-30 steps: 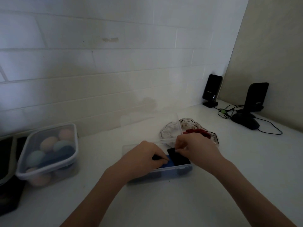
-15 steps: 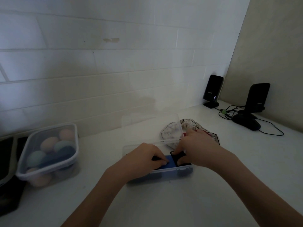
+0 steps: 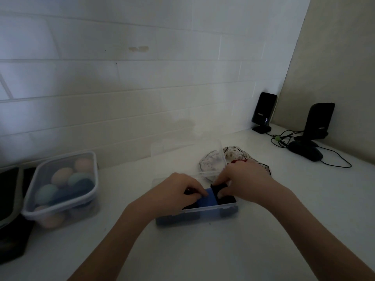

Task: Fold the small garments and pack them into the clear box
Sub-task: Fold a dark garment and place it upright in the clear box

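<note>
Over at the far left of the white counter (image 3: 203,250), a lidded translucent plastic tub of pastel, egg-shaped pieces (image 3: 65,185) is sitting well apart from the work and plays no part in it.

Moving across, the person's left hand (image 3: 178,193) is resting inside the shallow clear plastic box (image 3: 203,212), knuckles up, its fingertips (image 3: 203,193) curled down and pressing on the left edge of a folded blue garment (image 3: 209,199). Whether it is pinching the cloth or only pinning it, I cannot tell from here. A dark garment is showing under that hand, already lying in the box.

Just beside it, the right hand (image 3: 245,183) is reaching in over the far rim, fingers bent down onto a small black folded garment (image 3: 227,197) at the box's right end; it looks closed on the fabric, tucking it in against the blue one. The two pieces are touching, side by side, below the rim.

So the packing step seems to be in hand, with the folding of these pieces done. The next move probably calls for pressing the black piece flat and letting go without it springing open.

Behind the box, its clear lid (image 3: 186,151) is standing open. To its right, a crumpled heap of pale patterned and red cloth (image 3: 235,159) is lying on the counter, seemingly waiting to be folded. Farther right, two black upright devices (image 3: 263,110) with cables are standing by the wall.
</note>
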Demonstrator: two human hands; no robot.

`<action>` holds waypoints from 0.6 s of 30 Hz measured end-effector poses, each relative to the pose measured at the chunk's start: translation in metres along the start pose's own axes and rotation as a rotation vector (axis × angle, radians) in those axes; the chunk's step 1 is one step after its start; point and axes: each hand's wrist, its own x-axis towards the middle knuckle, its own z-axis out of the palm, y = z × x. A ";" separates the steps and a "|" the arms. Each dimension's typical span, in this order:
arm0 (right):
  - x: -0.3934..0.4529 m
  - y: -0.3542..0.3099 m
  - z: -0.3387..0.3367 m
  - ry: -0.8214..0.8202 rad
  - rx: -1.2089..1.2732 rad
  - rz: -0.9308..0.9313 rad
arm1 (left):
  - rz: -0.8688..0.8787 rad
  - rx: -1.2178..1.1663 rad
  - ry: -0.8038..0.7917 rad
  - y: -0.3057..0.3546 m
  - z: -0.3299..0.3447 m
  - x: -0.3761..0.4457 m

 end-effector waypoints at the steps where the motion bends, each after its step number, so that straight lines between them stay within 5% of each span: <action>1: -0.001 0.001 -0.002 0.027 0.028 0.007 | -0.002 -0.037 0.028 -0.001 -0.003 -0.001; 6: 0.000 0.001 -0.005 0.117 0.099 -0.011 | -0.019 -0.109 0.119 -0.006 -0.015 -0.001; 18: 0.005 -0.009 0.011 -0.033 0.126 -0.033 | -0.060 0.079 -0.080 -0.011 -0.009 -0.001</action>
